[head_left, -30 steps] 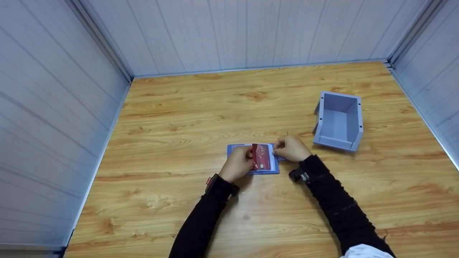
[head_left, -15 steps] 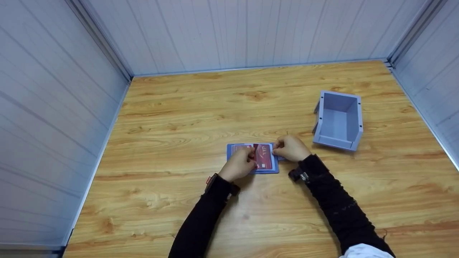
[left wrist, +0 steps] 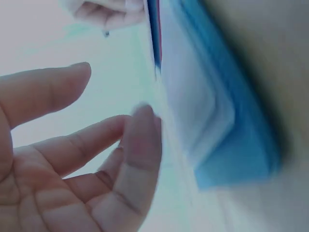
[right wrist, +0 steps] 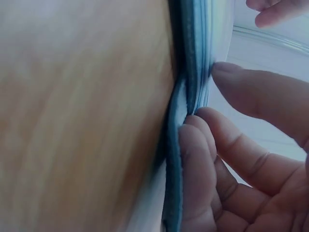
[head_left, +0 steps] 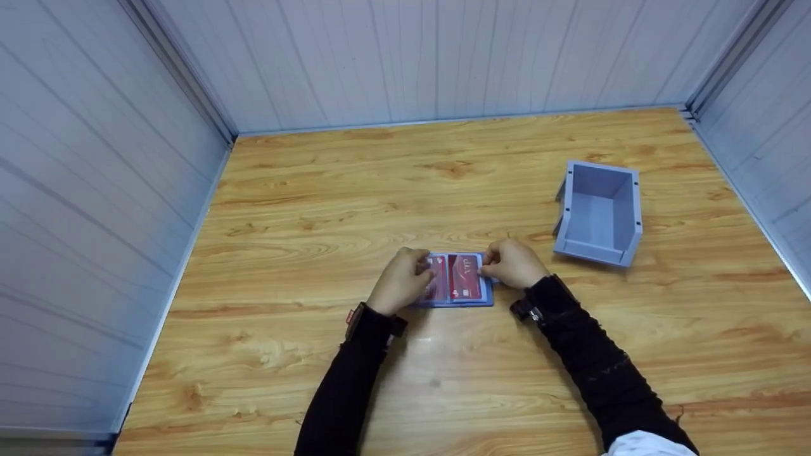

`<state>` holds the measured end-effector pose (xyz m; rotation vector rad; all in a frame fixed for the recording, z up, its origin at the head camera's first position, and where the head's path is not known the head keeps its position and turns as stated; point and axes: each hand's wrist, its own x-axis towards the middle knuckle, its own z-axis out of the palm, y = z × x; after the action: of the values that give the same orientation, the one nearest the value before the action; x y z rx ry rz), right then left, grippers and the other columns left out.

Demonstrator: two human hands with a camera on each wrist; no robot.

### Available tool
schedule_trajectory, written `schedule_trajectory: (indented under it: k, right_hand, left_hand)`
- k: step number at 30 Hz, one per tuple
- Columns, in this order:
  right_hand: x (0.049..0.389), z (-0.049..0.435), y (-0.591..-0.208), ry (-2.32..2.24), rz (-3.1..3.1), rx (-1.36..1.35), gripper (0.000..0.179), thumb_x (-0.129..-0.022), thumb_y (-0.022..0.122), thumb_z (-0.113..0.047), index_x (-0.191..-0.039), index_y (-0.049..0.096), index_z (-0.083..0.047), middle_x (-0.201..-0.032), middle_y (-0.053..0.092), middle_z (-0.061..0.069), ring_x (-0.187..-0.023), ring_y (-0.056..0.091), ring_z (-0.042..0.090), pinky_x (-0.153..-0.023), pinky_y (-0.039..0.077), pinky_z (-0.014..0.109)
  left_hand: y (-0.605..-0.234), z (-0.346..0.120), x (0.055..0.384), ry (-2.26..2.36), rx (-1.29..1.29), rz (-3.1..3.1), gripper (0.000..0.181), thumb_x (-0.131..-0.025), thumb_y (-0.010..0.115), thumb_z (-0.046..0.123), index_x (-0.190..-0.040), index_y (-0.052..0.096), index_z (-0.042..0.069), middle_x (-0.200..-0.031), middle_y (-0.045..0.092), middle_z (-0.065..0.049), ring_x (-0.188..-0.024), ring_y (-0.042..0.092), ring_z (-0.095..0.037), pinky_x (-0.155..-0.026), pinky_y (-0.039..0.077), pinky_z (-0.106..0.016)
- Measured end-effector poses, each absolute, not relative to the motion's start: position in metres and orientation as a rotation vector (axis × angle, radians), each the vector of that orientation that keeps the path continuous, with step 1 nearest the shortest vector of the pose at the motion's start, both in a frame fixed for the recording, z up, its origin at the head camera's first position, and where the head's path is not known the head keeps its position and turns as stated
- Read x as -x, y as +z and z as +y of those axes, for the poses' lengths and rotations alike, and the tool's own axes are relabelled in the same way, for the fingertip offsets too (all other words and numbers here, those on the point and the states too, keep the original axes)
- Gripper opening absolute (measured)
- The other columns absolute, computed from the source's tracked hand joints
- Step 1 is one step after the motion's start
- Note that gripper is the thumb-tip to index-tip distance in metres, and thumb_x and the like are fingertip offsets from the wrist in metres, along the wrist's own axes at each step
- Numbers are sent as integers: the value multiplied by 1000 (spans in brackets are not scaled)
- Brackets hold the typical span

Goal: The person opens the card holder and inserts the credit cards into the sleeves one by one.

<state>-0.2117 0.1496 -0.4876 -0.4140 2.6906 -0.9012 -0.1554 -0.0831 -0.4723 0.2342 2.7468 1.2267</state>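
Note:
A blue card holder point(head_left: 486, 303) lies opened out on the table, its clear sleeves facing up. In its right sleeve sits a red VIP card point(head_left: 466, 278); another red card point(head_left: 438, 288) shows on the left side, partly covered by my left hand point(head_left: 399, 280). That hand's thumb and fingers are spread apart in the left wrist view, fingertips beside the sleeve edge, holding nothing. My right hand point(head_left: 516, 263) pinches the sleeves at the holder's right edge. In the right wrist view the blue cover with its closing strap point(right wrist: 175, 145) lies against the right fingers.
A grey plastic bin point(head_left: 595, 218) stands on the wooden table point(head_left: 329, 209) to the right, beyond my right hand. White panel walls point(head_left: 405, 63) border the table at the back and both sides.
The right-hand red card has slid right and lies flat in its sleeve. My left hand has let go of it and moved left, uncovering the other card. The right hand has hardly moved.

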Motion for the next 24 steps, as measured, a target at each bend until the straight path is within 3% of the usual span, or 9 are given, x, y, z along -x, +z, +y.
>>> schedule_trajectory:
  k: [9, 17, 19, 21, 24]
  right_hand:
    - [210, 149, -486, -895, 2700, 442, 16, -80, 76, -20, -80, 67, -7, -74, 61, 1, -64, 51, 14, -58, 39, 26]
    - [209, 149, -485, -904, 2712, 468, 16, -80, 76, -20, -80, 66, -7, -71, 60, -1, -58, 49, 11, -55, 39, 25]
    - [209, 149, -486, -913, 2705, 472, 16, -80, 76, -20, -80, 66, -7, -71, 60, -1, -57, 49, 11, -54, 39, 25]
    - [209, 149, -486, -915, 2701, 470, 16, -80, 76, -20, -80, 65, -7, -71, 60, -2, -57, 49, 10, -54, 39, 25]
    - [209, 149, -486, -911, 2699, 470, 16, -81, 76, -20, -80, 65, -8, -71, 60, -1, -59, 50, 11, -55, 39, 25]
  left_hand:
    - [-475, -98, 158, 1058, -30, 2843, 56, -90, 67, 25, -132, 54, -9, -127, 57, -28, -120, 56, -38, -106, 43, -47]
    - [-480, -103, 163, 1114, 8, 2812, 49, -88, 69, 20, -123, 58, -13, -121, 62, -28, -118, 57, -37, -105, 43, -47]
    - [-481, -104, 165, 1160, 21, 2791, 38, -87, 69, 17, -111, 62, -12, -102, 66, -21, -101, 62, -32, -92, 49, -44]
    - [-482, -106, 166, 1219, 59, 2757, 30, -86, 69, 15, -100, 62, -10, -84, 60, -11, -83, 58, -25, -76, 49, -38]
    - [-484, -110, 167, 1327, 161, 2685, 25, -84, 69, 12, -99, 63, -8, -77, 50, -4, -72, 48, -18, -66, 43, -30]
